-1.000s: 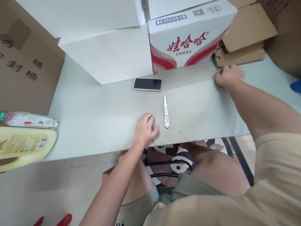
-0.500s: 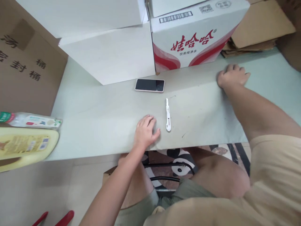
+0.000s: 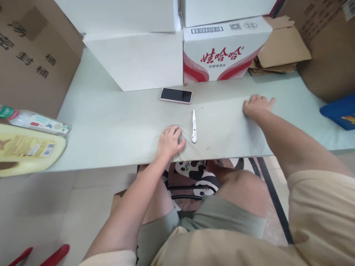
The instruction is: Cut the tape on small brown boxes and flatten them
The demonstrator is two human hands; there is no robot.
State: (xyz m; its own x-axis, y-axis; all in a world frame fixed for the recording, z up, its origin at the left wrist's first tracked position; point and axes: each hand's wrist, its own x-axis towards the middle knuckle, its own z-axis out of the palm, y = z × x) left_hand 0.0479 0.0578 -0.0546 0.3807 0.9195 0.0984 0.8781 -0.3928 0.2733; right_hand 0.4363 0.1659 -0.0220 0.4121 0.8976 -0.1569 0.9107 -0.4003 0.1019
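My left hand [image 3: 170, 141] lies palm down near the table's front edge, fingers loosely spread and holding nothing. Just right of it a white box cutter [image 3: 194, 127] rests on the pale green tabletop [image 3: 116, 129], its narrow end pointing away from me. Behind the cutter lies a phone [image 3: 176, 95] with a dark screen and pale rim. Further right, my right hand [image 3: 257, 105] is set down on the cloth, empty, with its fingers somewhat bent and apart.
White cartons [image 3: 149, 59] and a red-and-white water carton [image 3: 222, 59] stand at the back. Flattened cardboard [image 3: 285, 48] is behind my right hand. A brown box [image 3: 36, 55], a clear bottle [image 3: 41, 122] and a yellow jug [image 3: 30, 149] occupy the left; a blue object [image 3: 340, 112] sits far right.
The view has shifted, bringing the blue object into sight. My right hand has come back a little toward the front edge. The left hand, box cutter and phone keep their places.
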